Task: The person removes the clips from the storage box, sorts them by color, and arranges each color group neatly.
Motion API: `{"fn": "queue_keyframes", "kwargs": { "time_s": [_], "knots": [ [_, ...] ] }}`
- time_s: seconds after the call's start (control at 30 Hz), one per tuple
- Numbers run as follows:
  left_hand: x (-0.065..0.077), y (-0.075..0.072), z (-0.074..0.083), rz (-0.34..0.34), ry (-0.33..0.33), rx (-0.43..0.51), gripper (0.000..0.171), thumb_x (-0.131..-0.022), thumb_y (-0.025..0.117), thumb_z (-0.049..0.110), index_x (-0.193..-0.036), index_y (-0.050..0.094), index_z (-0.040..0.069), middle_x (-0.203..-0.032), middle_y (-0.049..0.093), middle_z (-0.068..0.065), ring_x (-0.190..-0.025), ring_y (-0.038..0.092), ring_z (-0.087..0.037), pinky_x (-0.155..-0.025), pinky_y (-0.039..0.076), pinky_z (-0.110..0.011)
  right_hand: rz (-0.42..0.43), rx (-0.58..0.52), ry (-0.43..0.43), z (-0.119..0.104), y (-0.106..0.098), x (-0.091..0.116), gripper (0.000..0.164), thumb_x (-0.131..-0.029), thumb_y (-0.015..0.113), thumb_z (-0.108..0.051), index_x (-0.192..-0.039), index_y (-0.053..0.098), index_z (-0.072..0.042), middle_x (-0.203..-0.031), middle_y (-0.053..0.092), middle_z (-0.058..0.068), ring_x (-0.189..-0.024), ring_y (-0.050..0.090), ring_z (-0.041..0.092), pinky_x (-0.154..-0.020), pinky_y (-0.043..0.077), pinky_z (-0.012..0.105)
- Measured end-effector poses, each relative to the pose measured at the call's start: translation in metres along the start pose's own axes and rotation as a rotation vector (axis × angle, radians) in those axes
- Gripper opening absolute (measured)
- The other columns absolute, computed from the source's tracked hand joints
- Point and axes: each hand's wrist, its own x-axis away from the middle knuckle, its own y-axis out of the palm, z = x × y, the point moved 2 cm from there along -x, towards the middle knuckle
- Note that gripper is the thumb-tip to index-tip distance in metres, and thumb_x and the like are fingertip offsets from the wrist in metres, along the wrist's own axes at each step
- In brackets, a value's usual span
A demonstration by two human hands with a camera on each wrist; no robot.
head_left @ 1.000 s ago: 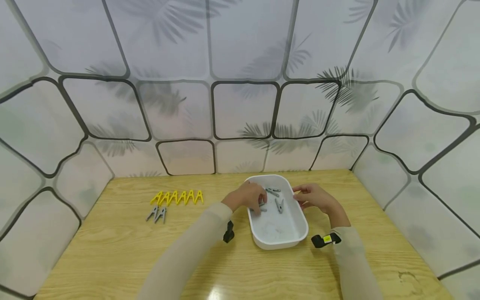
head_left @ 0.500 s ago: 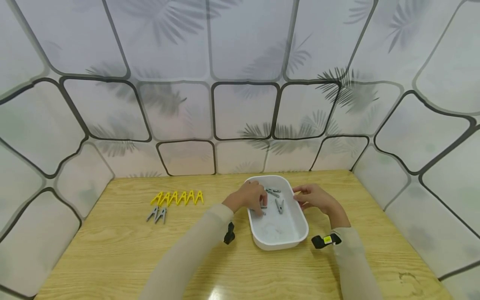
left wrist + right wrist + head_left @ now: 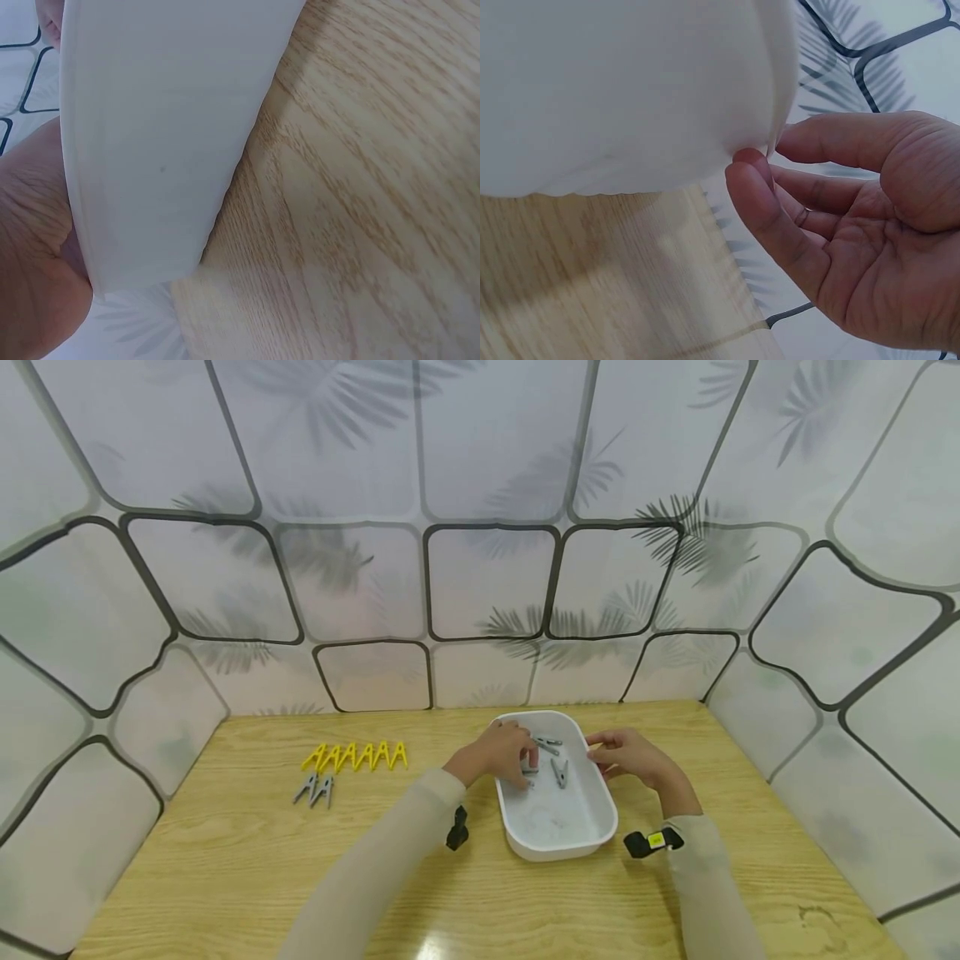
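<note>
A white plastic basin (image 3: pixel 558 814) stands on the wooden table, with grey clothespins inside. My left hand (image 3: pixel 504 752) reaches over its left rim, fingers and thumb curled down round a grey clothespin (image 3: pixel 529 769) that is partly hidden by the fingers. Close by in the basin lie another grey clothespin (image 3: pixel 559 772) and a greyish-green pair (image 3: pixel 549 743) near the far end. My right hand (image 3: pixel 628 756) holds the basin's right rim. In the right wrist view, the right fingers (image 3: pixel 761 199) pinch the rim from outside and above. The left wrist view hides the left fingertips behind the basin wall.
Left of the basin, several yellow clothespins (image 3: pixel 352 756) lie in a row on the table (image 3: pixel 247 868). Two grey clothespins (image 3: pixel 322 788) lie just below the row's left end. A patterned wall covering (image 3: pixel 480 577) rises behind the table and at both sides.
My left fingers have shifted slightly within the basin, and the grey clothespin at the fingertips has changed position a little. My right hand and the basin stay almost still.
</note>
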Motion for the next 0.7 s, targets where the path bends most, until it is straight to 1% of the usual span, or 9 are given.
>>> {"fn": "queue_keyframes", "kwargs": {
  "time_s": [0.23,0.37,0.47,0.57,0.7],
  "knots": [
    [0.003,-0.001,-0.002,0.052,0.027,0.015,0.025,-0.078,0.084,0.034,-0.093,0.066,0.027,-0.088,0.057,0.009,-0.09,0.047,-0.012,-0.095,0.038,-0.041,0.003,0.004,0.005,0.001,0.001,-0.001,0.051,-0.102,0.059,-0.014,-0.143,0.047,0.013,-0.105,0.075,0.016,-0.083,0.071,0.015,-0.076,0.061,0.037],
    [0.006,-0.004,-0.002,0.098,0.041,0.022,0.028,-0.076,0.083,0.031,-0.095,0.065,0.024,-0.087,0.059,0.008,-0.088,0.048,-0.012,-0.092,0.039,-0.041,0.006,0.01,0.001,0.0,0.001,0.0,0.05,-0.102,0.059,-0.013,-0.143,0.047,0.013,-0.108,0.074,0.019,-0.084,0.07,0.015,-0.076,0.061,0.037],
    [0.008,-0.008,-0.002,0.134,0.049,-0.001,0.029,-0.075,0.082,0.031,-0.097,0.064,0.023,-0.086,0.058,0.008,-0.087,0.048,-0.012,-0.09,0.038,-0.038,0.016,0.016,0.008,-0.001,0.001,0.001,0.048,-0.102,0.059,-0.013,-0.142,0.049,0.012,-0.113,0.073,0.021,-0.085,0.07,0.016,-0.077,0.061,0.037],
    [0.011,-0.01,-0.002,0.157,0.058,-0.048,0.031,-0.075,0.08,0.032,-0.099,0.063,0.022,-0.085,0.057,0.009,-0.086,0.047,-0.012,-0.087,0.037,-0.035,0.019,0.022,0.015,-0.001,0.001,0.001,0.047,-0.103,0.058,-0.013,-0.142,0.05,0.01,-0.118,0.071,0.023,-0.087,0.07,0.016,-0.077,0.061,0.037],
    [0.014,-0.014,-0.002,0.191,0.081,-0.082,0.033,-0.075,0.079,0.032,-0.1,0.061,0.022,-0.084,0.057,0.008,-0.083,0.047,-0.012,-0.083,0.035,-0.033,0.019,0.02,0.021,-0.001,0.001,0.001,0.047,-0.102,0.058,-0.013,-0.142,0.05,0.01,-0.118,0.071,0.022,-0.087,0.07,0.016,-0.077,0.061,0.037]
  ]
}}
